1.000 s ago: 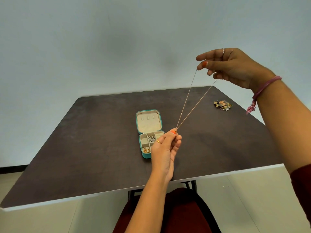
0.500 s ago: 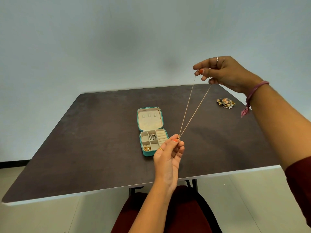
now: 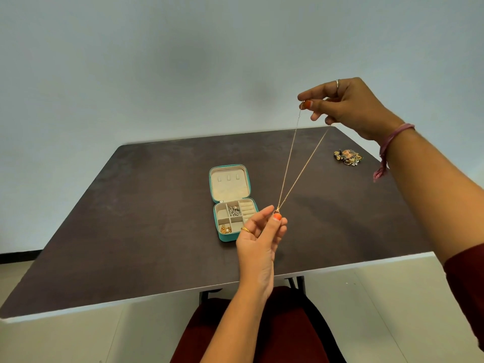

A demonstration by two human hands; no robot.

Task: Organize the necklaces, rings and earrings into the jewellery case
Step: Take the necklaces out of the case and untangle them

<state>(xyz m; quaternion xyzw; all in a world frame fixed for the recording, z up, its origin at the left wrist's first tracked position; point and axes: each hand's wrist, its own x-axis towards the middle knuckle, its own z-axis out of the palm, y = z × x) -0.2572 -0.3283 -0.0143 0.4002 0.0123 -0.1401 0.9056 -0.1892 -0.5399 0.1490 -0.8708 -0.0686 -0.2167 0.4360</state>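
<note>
A thin gold necklace (image 3: pixel 293 169) is stretched taut in the air between my hands. My right hand (image 3: pixel 348 106) pinches its upper end high above the table's far right. My left hand (image 3: pixel 259 239) pinches the pendant end just right of the open teal jewellery case (image 3: pixel 222 238). The case lies in the middle of the dark table (image 3: pixel 131 218), lid flat back. Its cream compartments hold a silver piece (image 3: pixel 234 210) and a gold piece (image 3: pixel 225 229).
A small heap of mixed jewellery (image 3: pixel 348 157) lies near the table's far right edge. A pink thread band is on my right wrist. The table's near edge runs just above my lap. A plain pale wall stands behind.
Both hands have come lower with the necklace still taut between them, my right hand dropping closer to the table and my left settling beside the case's right side.
</note>
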